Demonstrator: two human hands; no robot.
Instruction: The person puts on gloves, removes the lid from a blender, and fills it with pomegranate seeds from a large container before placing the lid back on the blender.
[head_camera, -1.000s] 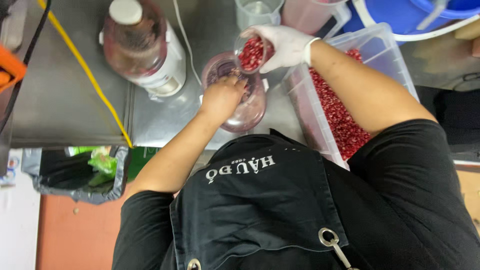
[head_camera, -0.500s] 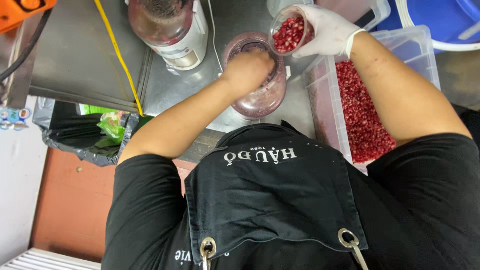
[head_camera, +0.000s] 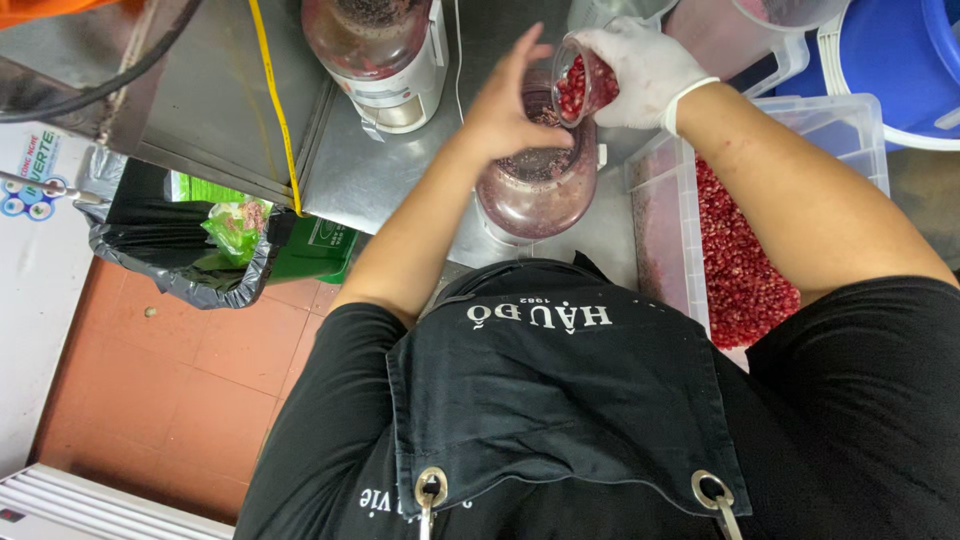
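I saw two arms reaching over a steel counter (head_camera: 230, 110), viewed from above past a black apron (head_camera: 560, 400). The right hand (head_camera: 645, 70), in a white glove, was wrapped around a small clear cup (head_camera: 578, 85) full of red pomegranate seeds, tipped over toward the mouth of the blender jar (head_camera: 540, 185). The cup rim sat just above the jar opening, near touching. The left hand (head_camera: 510, 105), bare, was at the jar mouth with its fingers (head_camera: 525, 55) spread loosely and pointing up beside the cup; it gripped nothing that I could make out, though the palm side was hidden, so contact with the jar rim was probably there but not certain.

The jar was clear and pink-stained, with dark pulp inside, standing on the counter between the two forearms.

Just right of the jar lay a clear plastic tub (head_camera: 850, 120) with a bed of loose red seeds (head_camera: 740, 270) along its inner half, under the right forearm. A second blender jar (head_camera: 375, 50) with reddish contents stood on a white base further left on the counter. A yellow cord (head_camera: 275, 110) ran down the counter edge. Below the counter hung a black bin bag (head_camera: 170, 260) with green wrappers in it, over a red tiled floor (head_camera: 160, 390). A blue bucket (head_camera: 890, 60) stood at the top right.
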